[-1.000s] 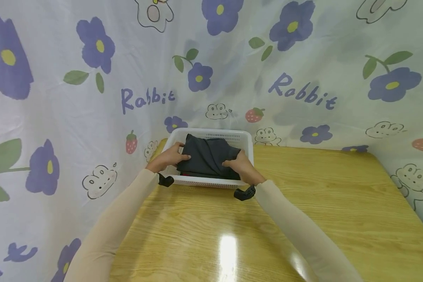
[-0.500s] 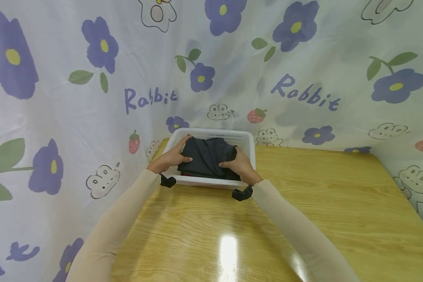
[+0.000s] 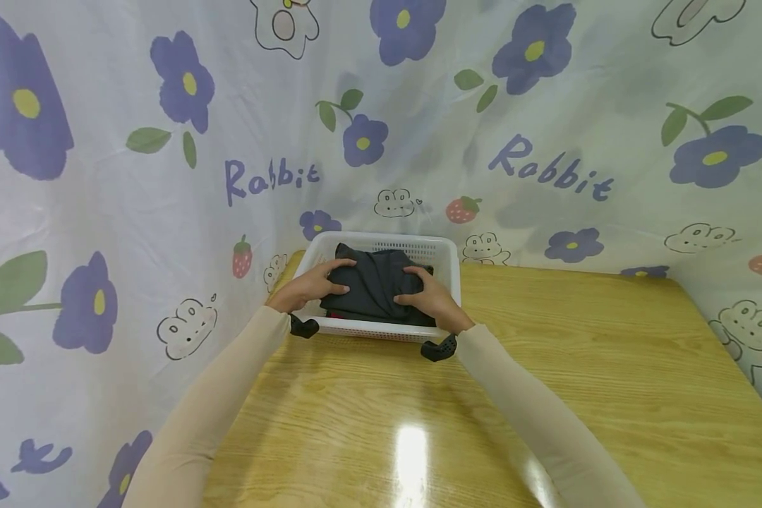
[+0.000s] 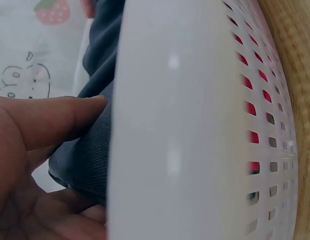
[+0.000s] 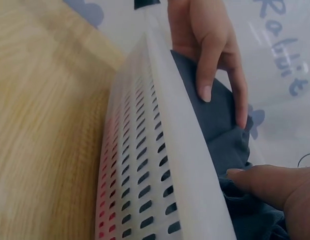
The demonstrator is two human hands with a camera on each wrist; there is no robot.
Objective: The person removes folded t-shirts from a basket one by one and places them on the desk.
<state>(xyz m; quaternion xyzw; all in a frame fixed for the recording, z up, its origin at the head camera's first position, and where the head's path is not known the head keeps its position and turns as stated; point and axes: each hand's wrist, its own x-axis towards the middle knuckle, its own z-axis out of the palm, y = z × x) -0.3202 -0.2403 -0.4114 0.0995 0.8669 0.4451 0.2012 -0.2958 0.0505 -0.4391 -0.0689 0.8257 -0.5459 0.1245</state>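
Observation:
A dark grey folded cloth, probably a garment, lies in a white perforated plastic basket. My left hand rests on the cloth's left part, with thumb and fingers spread apart. On the right part lies my right hand, its thumb towards the middle and its fingers over the top. In the left wrist view, the thumb touches the dark cloth behind the basket's rim. In the right wrist view, the cloth bunches near the right thumb, and the left hand shows straight fingers against it.
Something red shows under the cloth and through the basket's holes. The basket stands near the back left of a wooden table. A white curtain with flowers and rabbits hangs behind and on the left.
Both hands have moved inward from the cloth's side edges onto its top, and the fingers lie further over it. The basket stays in place. The head view has shifted slightly.

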